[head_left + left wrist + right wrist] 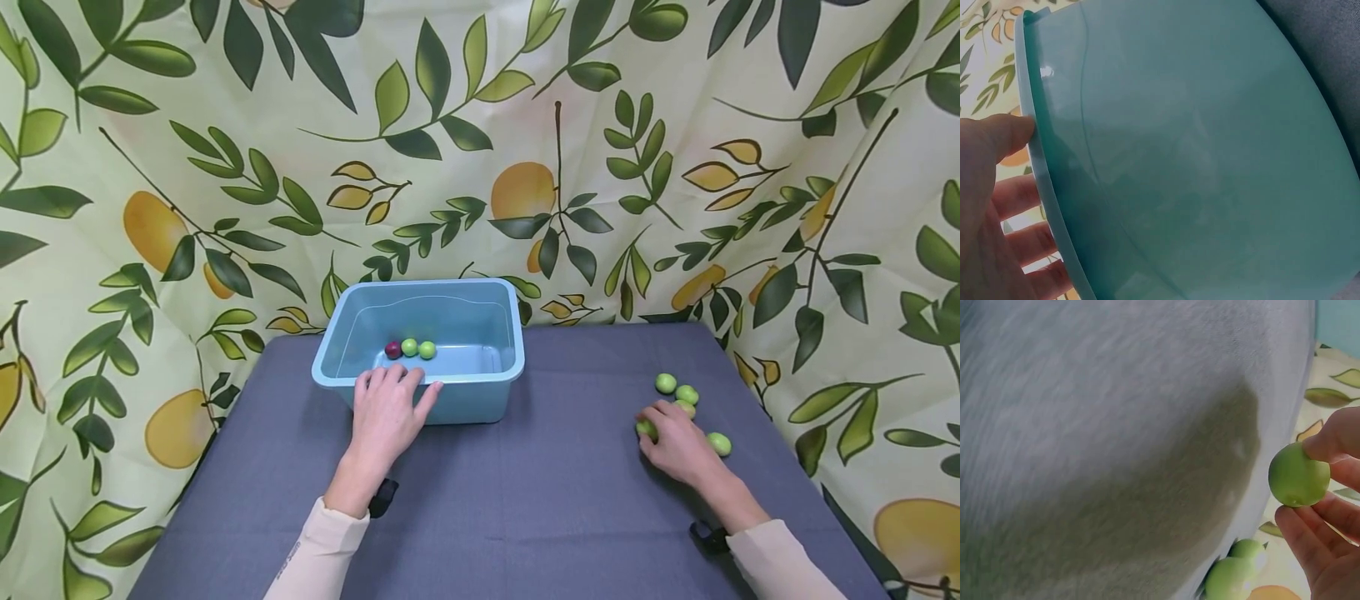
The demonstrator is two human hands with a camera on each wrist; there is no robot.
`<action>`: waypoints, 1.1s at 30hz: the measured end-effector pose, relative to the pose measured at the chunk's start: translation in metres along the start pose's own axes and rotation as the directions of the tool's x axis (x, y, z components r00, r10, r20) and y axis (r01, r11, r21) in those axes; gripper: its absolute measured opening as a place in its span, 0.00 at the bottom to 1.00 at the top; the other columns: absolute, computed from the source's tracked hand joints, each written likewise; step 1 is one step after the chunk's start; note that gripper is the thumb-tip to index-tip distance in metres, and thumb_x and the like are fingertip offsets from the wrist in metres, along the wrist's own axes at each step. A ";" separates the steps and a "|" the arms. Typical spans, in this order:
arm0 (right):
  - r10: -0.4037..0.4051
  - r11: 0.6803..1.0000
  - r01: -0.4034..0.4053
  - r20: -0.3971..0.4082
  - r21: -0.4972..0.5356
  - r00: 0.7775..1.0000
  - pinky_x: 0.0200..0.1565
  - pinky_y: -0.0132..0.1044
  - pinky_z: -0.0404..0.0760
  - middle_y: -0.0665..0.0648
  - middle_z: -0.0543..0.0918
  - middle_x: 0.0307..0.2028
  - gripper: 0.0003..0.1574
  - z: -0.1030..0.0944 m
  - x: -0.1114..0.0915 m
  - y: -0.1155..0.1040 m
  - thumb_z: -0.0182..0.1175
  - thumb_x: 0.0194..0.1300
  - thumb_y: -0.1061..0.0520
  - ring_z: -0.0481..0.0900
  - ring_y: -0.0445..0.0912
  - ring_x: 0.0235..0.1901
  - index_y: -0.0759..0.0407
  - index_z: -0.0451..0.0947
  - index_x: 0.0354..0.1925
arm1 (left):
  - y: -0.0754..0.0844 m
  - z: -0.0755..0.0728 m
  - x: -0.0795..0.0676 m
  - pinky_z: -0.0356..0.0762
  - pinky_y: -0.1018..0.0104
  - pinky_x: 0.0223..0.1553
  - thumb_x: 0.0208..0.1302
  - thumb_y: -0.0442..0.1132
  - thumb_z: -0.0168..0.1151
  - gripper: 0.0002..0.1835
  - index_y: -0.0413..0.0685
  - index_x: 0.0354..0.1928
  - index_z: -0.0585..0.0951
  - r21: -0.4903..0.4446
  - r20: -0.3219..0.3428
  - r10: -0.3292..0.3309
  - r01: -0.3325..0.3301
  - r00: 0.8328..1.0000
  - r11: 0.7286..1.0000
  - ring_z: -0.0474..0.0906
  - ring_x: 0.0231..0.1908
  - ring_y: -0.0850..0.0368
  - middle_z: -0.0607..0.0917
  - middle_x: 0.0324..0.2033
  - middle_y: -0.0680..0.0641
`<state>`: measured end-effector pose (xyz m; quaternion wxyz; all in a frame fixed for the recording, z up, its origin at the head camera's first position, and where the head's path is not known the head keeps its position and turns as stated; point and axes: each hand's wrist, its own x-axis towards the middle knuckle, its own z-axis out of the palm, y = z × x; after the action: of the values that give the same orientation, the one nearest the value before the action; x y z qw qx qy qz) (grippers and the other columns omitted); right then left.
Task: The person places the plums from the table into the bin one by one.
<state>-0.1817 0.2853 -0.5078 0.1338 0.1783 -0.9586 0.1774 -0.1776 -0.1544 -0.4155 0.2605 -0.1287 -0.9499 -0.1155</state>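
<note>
My right hand [678, 442] pinches a small round green fruit [1298, 476] between thumb and fingertips, over the right side of the table. Around that hand lie several similar green fruits [665, 383], one partly hidden behind the fingers. My left hand [386, 412] rests at the near rim of a light blue plastic tub [465, 404], its fingers spread and the tips reaching over the edge. In the left wrist view the thumb touches the rim. Inside the tub, a dark red round fruit [393, 350] and two green fruits [417, 348] sit in a row.
A dark grey-blue cloth [525, 500] covers the table. Behind and on both sides hangs a pale curtain [465, 242] printed with leaves and orange fruit. The tub stands near the table's back edge, left of centre.
</note>
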 end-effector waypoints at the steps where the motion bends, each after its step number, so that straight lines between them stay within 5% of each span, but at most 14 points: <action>1: 0.004 1.000 -0.004 0.000 0.004 1.000 0.38 0.53 0.79 0.59 0.80 0.38 0.11 0.000 0.001 -0.001 0.68 0.56 0.66 0.78 0.57 0.39 0.64 0.84 0.40 | 0.000 0.000 0.000 0.68 0.40 0.57 0.68 0.53 0.67 0.19 0.46 0.48 0.87 0.000 -0.002 0.001 -0.001 1.000 1.000 0.78 0.44 0.40 0.86 0.41 0.42; 18: 0.051 0.984 -0.042 -0.048 0.174 0.998 0.41 0.51 0.75 0.56 0.81 0.38 0.11 0.011 0.011 -0.016 0.68 0.56 0.66 0.77 0.53 0.39 0.63 0.84 0.41 | 0.002 0.000 0.001 0.69 0.39 0.56 0.69 0.53 0.66 0.19 0.46 0.48 0.87 0.003 0.025 -0.012 0.012 1.000 1.000 0.78 0.44 0.40 0.86 0.41 0.41; 33: 0.109 0.914 -0.087 -0.034 0.396 0.994 0.42 0.44 0.83 0.53 0.83 0.39 0.12 0.017 0.025 -0.033 0.68 0.58 0.66 0.83 0.48 0.37 0.61 0.84 0.43 | 0.002 -0.001 0.001 0.69 0.39 0.57 0.68 0.53 0.67 0.19 0.45 0.49 0.88 0.010 0.013 -0.012 0.012 1.000 1.000 0.78 0.45 0.40 0.86 0.41 0.41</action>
<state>-0.1950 0.2421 -0.5055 0.1124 0.1485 -0.9070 0.3777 -0.1771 -0.1523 -0.4139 0.2544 -0.1224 -0.9528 -0.1117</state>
